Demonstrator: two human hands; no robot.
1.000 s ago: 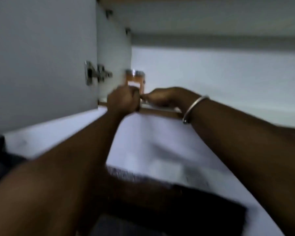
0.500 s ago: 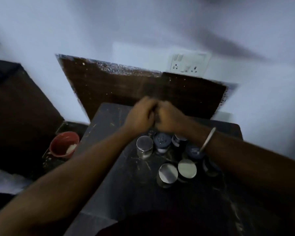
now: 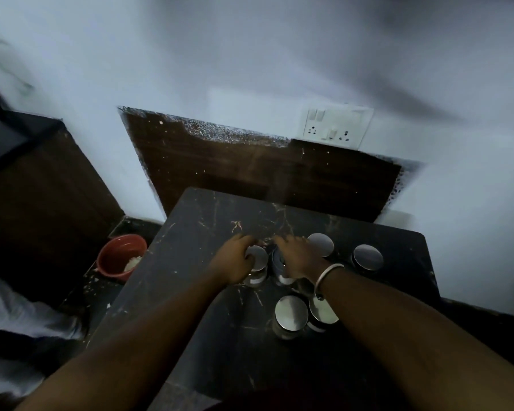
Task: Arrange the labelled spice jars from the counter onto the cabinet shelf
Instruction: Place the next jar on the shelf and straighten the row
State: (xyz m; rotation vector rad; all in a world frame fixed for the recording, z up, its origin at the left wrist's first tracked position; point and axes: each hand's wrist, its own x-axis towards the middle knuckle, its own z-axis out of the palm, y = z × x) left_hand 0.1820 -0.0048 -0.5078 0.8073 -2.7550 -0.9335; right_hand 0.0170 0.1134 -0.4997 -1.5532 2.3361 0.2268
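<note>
2 front jars side by side on counter. Behind them, L hand grips steel-lid jar; R hand lies over dark-lid jar, can't tell if gripping. 2 back jars farther right.

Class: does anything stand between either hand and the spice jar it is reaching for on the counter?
Nothing visible does. The left hand holds the silver-lidded jar; the right hand is right over the dark-lidded jar beside it.
</note>
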